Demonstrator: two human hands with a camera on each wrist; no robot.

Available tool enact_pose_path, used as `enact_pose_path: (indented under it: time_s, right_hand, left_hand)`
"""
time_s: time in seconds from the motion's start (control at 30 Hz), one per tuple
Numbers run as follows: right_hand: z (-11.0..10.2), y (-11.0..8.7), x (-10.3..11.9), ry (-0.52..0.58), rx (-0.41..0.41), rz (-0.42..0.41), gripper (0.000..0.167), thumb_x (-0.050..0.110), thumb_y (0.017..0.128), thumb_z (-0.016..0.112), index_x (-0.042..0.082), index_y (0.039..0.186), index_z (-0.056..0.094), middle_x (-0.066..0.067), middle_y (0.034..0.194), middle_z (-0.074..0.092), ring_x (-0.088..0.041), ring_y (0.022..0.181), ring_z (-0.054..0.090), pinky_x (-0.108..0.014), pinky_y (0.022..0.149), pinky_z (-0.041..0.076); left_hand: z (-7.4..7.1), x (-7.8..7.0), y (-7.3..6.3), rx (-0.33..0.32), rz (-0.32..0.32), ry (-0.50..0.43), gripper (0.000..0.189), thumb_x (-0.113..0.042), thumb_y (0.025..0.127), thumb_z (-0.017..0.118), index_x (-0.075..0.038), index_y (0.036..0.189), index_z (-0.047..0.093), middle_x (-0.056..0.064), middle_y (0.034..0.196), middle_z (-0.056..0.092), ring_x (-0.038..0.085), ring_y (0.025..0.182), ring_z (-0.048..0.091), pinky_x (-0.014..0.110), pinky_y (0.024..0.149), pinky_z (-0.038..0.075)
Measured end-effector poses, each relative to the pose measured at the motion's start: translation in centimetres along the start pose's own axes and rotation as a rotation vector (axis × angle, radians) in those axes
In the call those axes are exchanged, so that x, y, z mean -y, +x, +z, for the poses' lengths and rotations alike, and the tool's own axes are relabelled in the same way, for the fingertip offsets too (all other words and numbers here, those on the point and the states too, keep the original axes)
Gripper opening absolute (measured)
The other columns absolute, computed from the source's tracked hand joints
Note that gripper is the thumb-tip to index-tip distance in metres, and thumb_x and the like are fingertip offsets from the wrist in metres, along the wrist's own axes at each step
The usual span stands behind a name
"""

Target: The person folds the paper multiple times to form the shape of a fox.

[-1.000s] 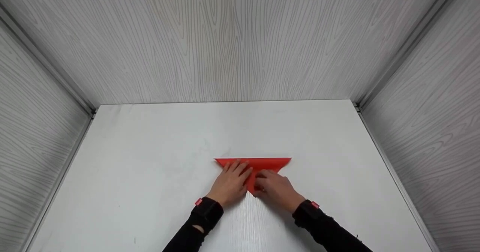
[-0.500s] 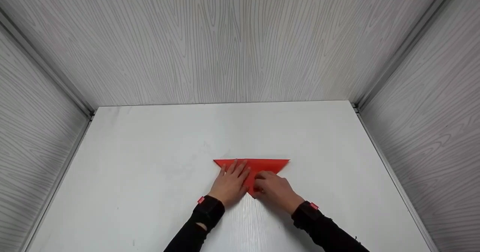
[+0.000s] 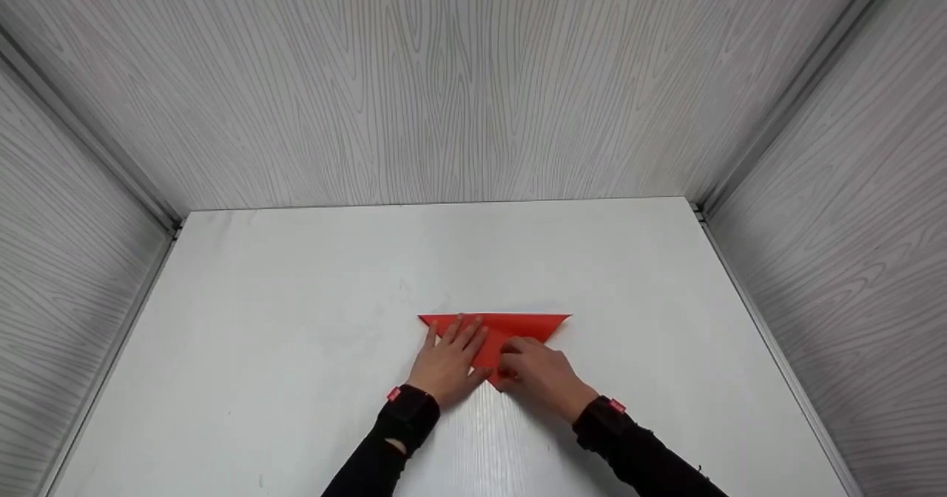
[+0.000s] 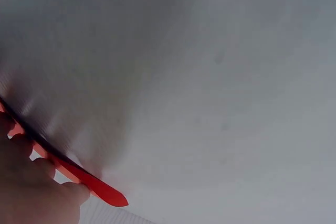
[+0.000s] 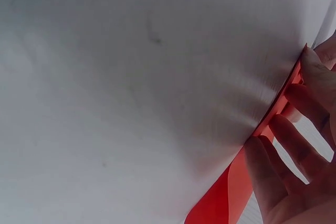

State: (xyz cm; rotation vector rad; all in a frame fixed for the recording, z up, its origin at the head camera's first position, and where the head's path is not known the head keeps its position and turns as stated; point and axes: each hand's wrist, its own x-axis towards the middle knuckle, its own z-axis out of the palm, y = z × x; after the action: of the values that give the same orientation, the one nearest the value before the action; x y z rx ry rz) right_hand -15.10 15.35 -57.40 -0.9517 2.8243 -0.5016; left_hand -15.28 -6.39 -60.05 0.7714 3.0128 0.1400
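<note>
A folded sheet of red paper (image 3: 529,325) lies on the white table, its long straight edge away from me and a point towards me. My left hand (image 3: 446,365) rests on its left part with fingers spread, the thumb beside the lower point. At that point my right hand (image 3: 544,376) holds the paper with curled fingers, hiding part of its right side. The left wrist view shows the paper (image 4: 107,192) edge-on beside the left fingertips. In the right wrist view, the right thumb is at the tip of the paper (image 5: 218,203), with the fingers along it.
The white tabletop (image 3: 296,297) surrounds the paper. A wood-grain back panel (image 3: 436,90) rises at the far edge, with a left side panel (image 3: 66,186) and a right side panel (image 3: 851,186). Each wrist wears a black band.
My left hand has slid slightly left over the paper, and its thumb has spread apart from the fingers. My right hand stays at the lower point, almost still.
</note>
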Motion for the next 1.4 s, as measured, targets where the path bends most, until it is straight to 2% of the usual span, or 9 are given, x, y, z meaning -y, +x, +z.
enact_pose_path:
  time_s: [0.27,0.5,0.77,0.93,1.1,1.23,1.4]
  right_hand:
    - [0.1,-0.1,0.1,-0.039,-0.015,-0.013,0.013,0.032,0.088,0.084,0.023,0.092,0.075,0.002,0.115,0.065,-0.019,0.11,0.06,-0.042,0.072,0.06]
    - [-0.1,0.0,0.1,-0.043,0.004,-0.004,0.019,0.034,0.088,0.084,0.02,0.099,0.078,0.0,0.118,0.065,-0.02,0.11,0.06,-0.043,0.075,0.06]
    - [0.0,-0.1,0.1,-0.022,0.006,0.002,0.016,0.034,0.09,0.083,0.022,0.098,0.077,-0.001,0.12,0.064,-0.021,0.113,0.059,-0.045,0.076,0.059]
    - [0.0,-0.3,0.2,-0.01,-0.013,-0.018,0.012,0.031,0.09,0.083,0.022,0.097,0.077,0.0,0.119,0.064,-0.02,0.113,0.059,-0.042,0.074,0.059]
    - [0.0,-0.3,0.1,-0.005,-0.019,-0.033,0.011,0.028,0.09,0.083,0.022,0.096,0.077,0.0,0.116,0.064,-0.02,0.111,0.059,-0.039,0.073,0.059]
    - [0.0,-0.3,0.1,-0.009,-0.013,-0.032,0.01,0.028,0.09,0.083,0.022,0.094,0.076,0.001,0.116,0.064,-0.019,0.11,0.058,-0.039,0.071,0.058]
    - [-0.1,-0.3,0.1,-0.014,0.004,-0.01,0.012,0.031,0.091,0.082,0.022,0.096,0.076,0.001,0.118,0.063,-0.019,0.111,0.058,-0.042,0.074,0.058]
  left_hand:
    - [0.0,1.3,-0.4,-0.058,-0.016,0.035,0.079,-0.061,0.1,0.054,-0.013,0.16,0.04,0.006,0.165,0.038,0.033,0.152,0.032,0.065,0.118,0.026]
    - [0.0,2.9,-1.2,-0.084,-0.062,-0.037,0.079,-0.06,0.098,0.058,-0.011,0.158,0.043,0.008,0.164,0.039,0.036,0.151,0.033,0.067,0.118,0.024]
    - [-0.3,5.2,-2.4,-0.062,-0.137,-0.083,0.081,-0.061,0.099,0.054,-0.009,0.159,0.041,0.009,0.165,0.037,0.039,0.151,0.031,0.069,0.118,0.021]
    - [-0.5,6.1,-2.9,-0.041,-0.192,-0.098,0.08,-0.06,0.1,0.052,-0.008,0.16,0.039,0.01,0.166,0.036,0.04,0.153,0.028,0.07,0.118,0.018]
    - [-0.5,5.8,-2.8,-0.053,-0.215,-0.117,0.084,-0.059,0.1,0.054,0.0,0.157,0.039,0.017,0.165,0.035,0.041,0.152,0.028,0.07,0.118,0.019]
    - [-0.7,5.0,-2.5,-0.074,-0.245,-0.085,0.088,-0.06,0.099,0.056,0.006,0.155,0.039,0.023,0.164,0.033,0.04,0.152,0.029,0.067,0.119,0.022]
    - [-1.0,3.4,-1.6,-0.1,-0.205,-0.079,0.087,-0.054,0.096,0.065,0.001,0.157,0.038,0.021,0.165,0.033,0.04,0.152,0.029,0.067,0.118,0.025]
